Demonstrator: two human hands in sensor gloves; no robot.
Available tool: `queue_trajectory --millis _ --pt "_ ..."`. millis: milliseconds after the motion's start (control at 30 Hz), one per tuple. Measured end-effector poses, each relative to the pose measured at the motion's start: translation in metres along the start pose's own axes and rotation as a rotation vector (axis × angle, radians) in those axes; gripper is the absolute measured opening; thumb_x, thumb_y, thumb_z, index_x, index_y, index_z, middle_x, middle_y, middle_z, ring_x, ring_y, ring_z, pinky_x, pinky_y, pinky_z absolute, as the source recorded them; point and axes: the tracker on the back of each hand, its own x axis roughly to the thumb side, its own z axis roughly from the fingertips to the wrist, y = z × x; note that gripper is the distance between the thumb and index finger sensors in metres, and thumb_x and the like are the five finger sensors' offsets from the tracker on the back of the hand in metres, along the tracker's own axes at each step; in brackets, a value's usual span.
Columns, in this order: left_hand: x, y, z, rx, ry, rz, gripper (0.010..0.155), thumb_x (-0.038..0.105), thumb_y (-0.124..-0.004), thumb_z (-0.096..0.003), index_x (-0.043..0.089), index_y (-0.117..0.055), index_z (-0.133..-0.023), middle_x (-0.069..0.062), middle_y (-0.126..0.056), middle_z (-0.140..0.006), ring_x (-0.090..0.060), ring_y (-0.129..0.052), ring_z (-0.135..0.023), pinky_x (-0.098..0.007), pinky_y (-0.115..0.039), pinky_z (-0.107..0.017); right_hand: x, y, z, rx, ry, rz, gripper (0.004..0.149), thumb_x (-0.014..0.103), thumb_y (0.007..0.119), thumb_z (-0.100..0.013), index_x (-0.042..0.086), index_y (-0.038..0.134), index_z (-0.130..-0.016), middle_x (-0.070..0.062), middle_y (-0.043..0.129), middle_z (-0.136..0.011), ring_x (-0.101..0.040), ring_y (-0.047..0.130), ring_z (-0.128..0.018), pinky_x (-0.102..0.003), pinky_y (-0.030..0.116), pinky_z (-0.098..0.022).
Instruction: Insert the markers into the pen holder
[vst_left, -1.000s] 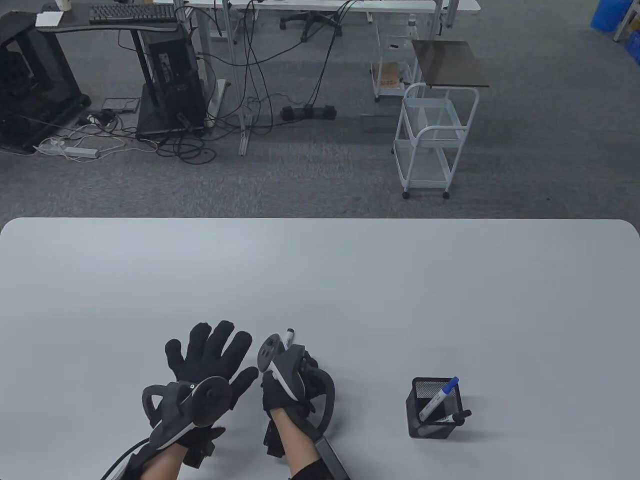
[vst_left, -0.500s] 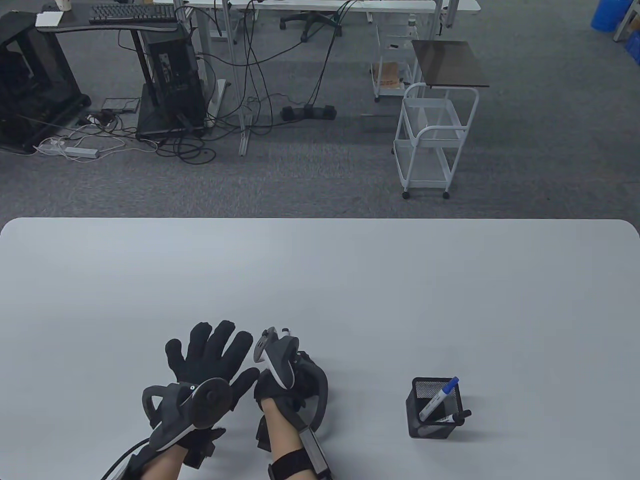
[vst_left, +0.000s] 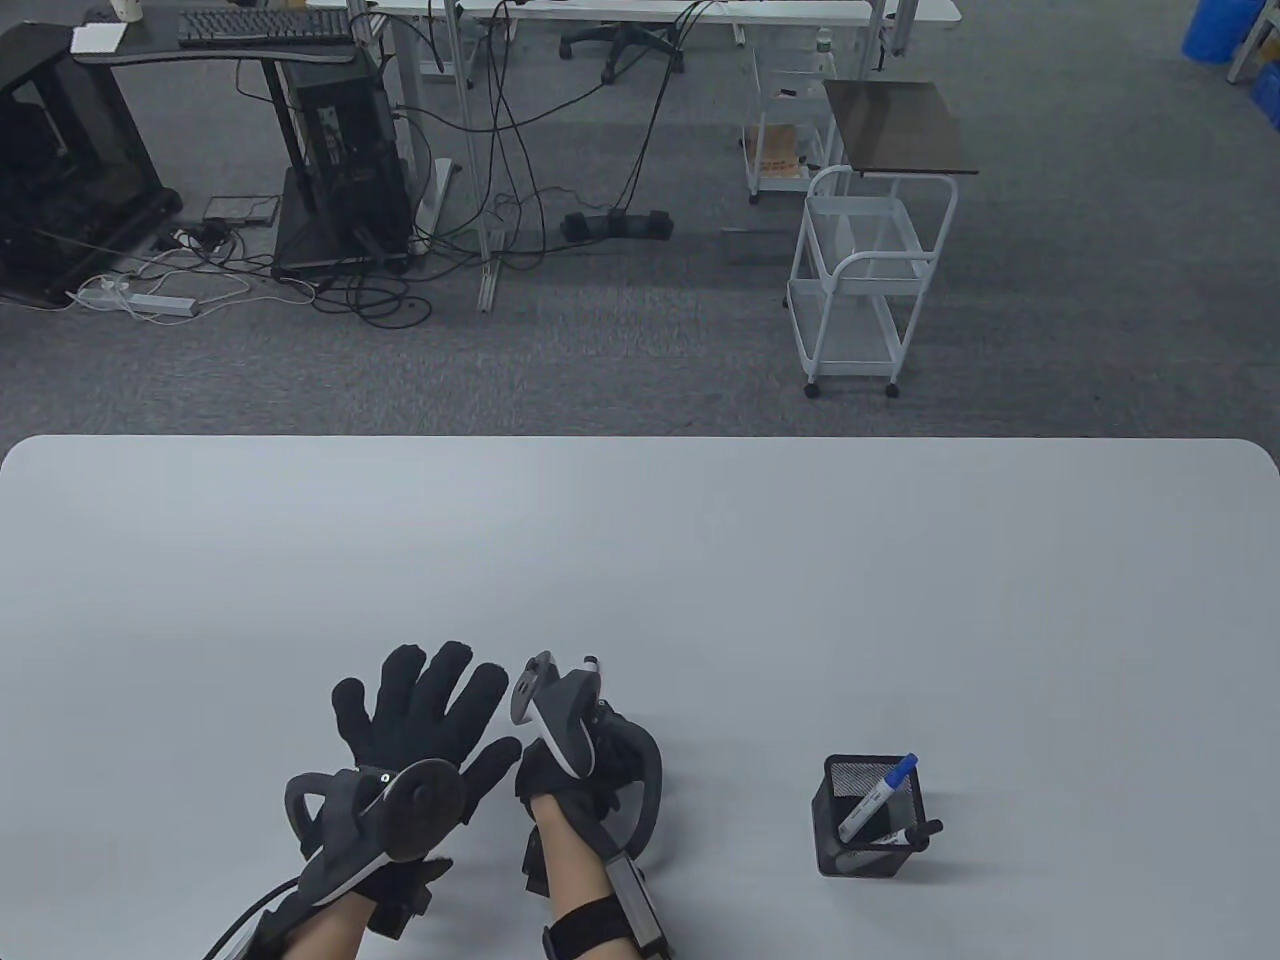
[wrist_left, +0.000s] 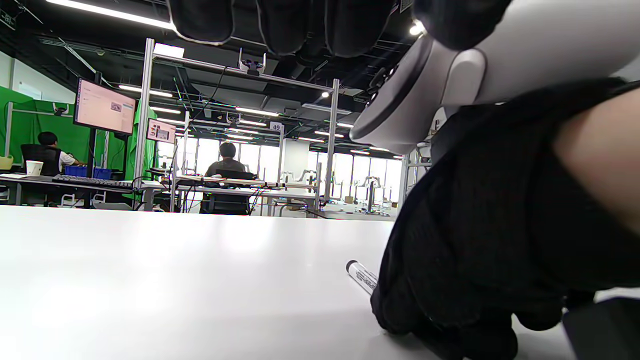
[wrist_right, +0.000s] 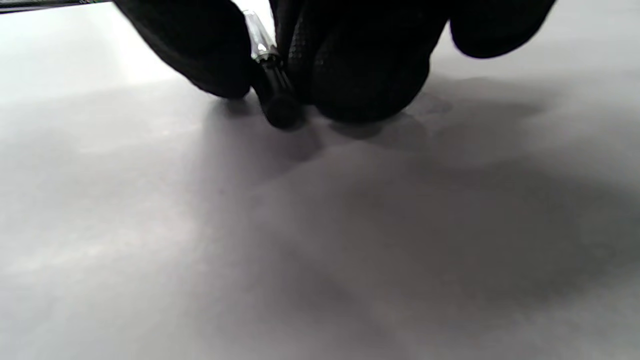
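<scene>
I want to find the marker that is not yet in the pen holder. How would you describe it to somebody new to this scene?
On the white table, look near its front edge, left of the black mesh pen holder. There the right hand pinches a marker lying on the surface. Unlike the blue-capped marker in the holder, it has a black cap.

Left hand in its black knit sensor glove (vst_left: 425, 705) lies flat, palm down, fingers fanned wide, grey disc-shaped tracker (vst_left: 425, 800) strapped on the back. Right black-gloved hand (vst_left: 580, 770) is curled just beside it, fingertips (wrist_right: 360, 75) bunched down low in a pinching grip, bare forearm angling back.
</scene>
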Motion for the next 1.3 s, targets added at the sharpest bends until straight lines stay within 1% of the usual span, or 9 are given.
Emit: queue_trajectory --millis 233,300,367,467,733,867,1000,1200,1300 --pt "0.000 0.000 0.000 -0.001 -0.001 0.013 0.067 0.065 -0.059 -0.0574 0.043 -0.045 -0.119 0.002 -0.038 -0.134 -0.048 -0.037 -0.125 -0.079 -0.025 -0.077 -0.010 -0.009 -0.004 0.002 -0.056 -0.140 0.059 0.036 0.073 -0.063 -0.008 0.060 -0.100 -0.021 0.081 -0.081 -0.026 0.093 -0.060 -0.066 0.060 -0.057" --pt "0.000 0.000 0.000 0.001 -0.001 0.013 0.067 0.065 -0.059 -0.0574 0.043 -0.046 -0.119 0.002 -0.038 -0.134 -0.048 -0.037 -0.125 -0.079 -0.025 -0.077 -0.013 -0.012 -0.003 -0.019 -0.063 -0.152 0.059 0.035 0.072 -0.063 -0.008 0.059 -0.100 -0.021 0.081 -0.081 -0.026 0.092 -0.060 -0.066 0.060 -0.057" --pt "-0.001 0.000 0.001 0.001 -0.001 0.016 0.067 0.065 -0.059 -0.0574 0.043 -0.046 -0.119 0.002 -0.038 -0.134 -0.048 -0.037 -0.125 -0.079 -0.025 -0.077 -0.018 -0.017 0.000 -0.064 -0.079 -0.181 0.058 0.034 0.072 -0.063 -0.008 0.059 -0.101 -0.022 0.081 -0.081 -0.027 0.093 -0.060 -0.067 0.060 -0.057" --pt "-0.001 0.001 0.001 0.003 -0.001 0.013 0.067 0.065 -0.059 -0.0576 0.042 -0.046 -0.119 0.002 -0.038 -0.134 -0.048 -0.037 -0.125 -0.079 -0.025 -0.077 -0.026 -0.026 0.006 -0.088 -0.102 -0.230 0.057 0.033 0.071 -0.064 -0.007 0.058 -0.102 -0.023 0.081 -0.082 -0.027 0.093 -0.060 -0.067 0.060 -0.056" --pt "0.000 0.000 0.001 -0.006 -0.005 0.014 0.067 0.065 -0.059 -0.0575 0.043 -0.046 -0.119 0.002 -0.038 -0.134 -0.048 -0.037 -0.125 -0.079 -0.025 -0.077 -0.054 -0.066 0.025 -0.190 -0.186 -0.324 0.054 0.029 0.073 -0.064 -0.006 0.066 -0.105 -0.027 0.083 -0.084 -0.029 0.096 -0.060 -0.067 0.059 -0.057" --pt "0.000 0.001 0.001 -0.005 -0.004 0.016 0.067 0.065 -0.059 -0.0575 0.043 -0.046 -0.119 0.002 -0.038 -0.134 -0.048 -0.037 -0.125 -0.079 -0.025 -0.077 -0.075 -0.084 0.036 -0.244 -0.219 -0.337 0.052 0.027 0.073 -0.064 -0.004 0.068 -0.106 -0.029 0.081 -0.086 -0.033 0.095 -0.063 -0.069 0.057 -0.057" --pt "0.000 0.001 0.001 -0.005 -0.006 0.016 0.067 0.064 -0.059 -0.0575 0.043 -0.046 -0.119 0.002 -0.038 -0.134 -0.048 -0.037 -0.125 -0.079 -0.025 -0.077 -0.102 -0.106 0.049 -0.317 -0.245 -0.348 0.051 0.025 0.074 -0.063 -0.003 0.070 -0.105 -0.030 0.081 -0.086 -0.034 0.096 -0.063 -0.070 0.057 -0.057" --pt "0.000 0.001 0.001 -0.007 -0.007 0.012 0.067 0.065 -0.059 -0.0575 0.043 -0.046 -0.119 0.002 -0.038 -0.134 -0.047 -0.037 -0.125 -0.079 -0.025 -0.077 -0.134 -0.139 0.063 -0.407 -0.242 -0.297 0.051 0.023 0.076 -0.062 -0.003 0.070 -0.106 -0.030 0.082 -0.087 -0.034 0.095 -0.062 -0.069 0.056 -0.057" --pt "0.001 0.001 0.001 -0.010 -0.011 0.013 0.067 0.065 -0.060 -0.0573 0.043 -0.046 -0.119 0.002 -0.038 -0.134 -0.048 -0.037 -0.125 -0.079 -0.025 -0.077 -0.149 -0.151 0.067 -0.431 -0.227 -0.278 0.051 0.023 0.078 -0.061 -0.004 0.070 -0.104 -0.030 0.084 -0.087 -0.034 0.095 -0.061 -0.069 0.057 -0.058"
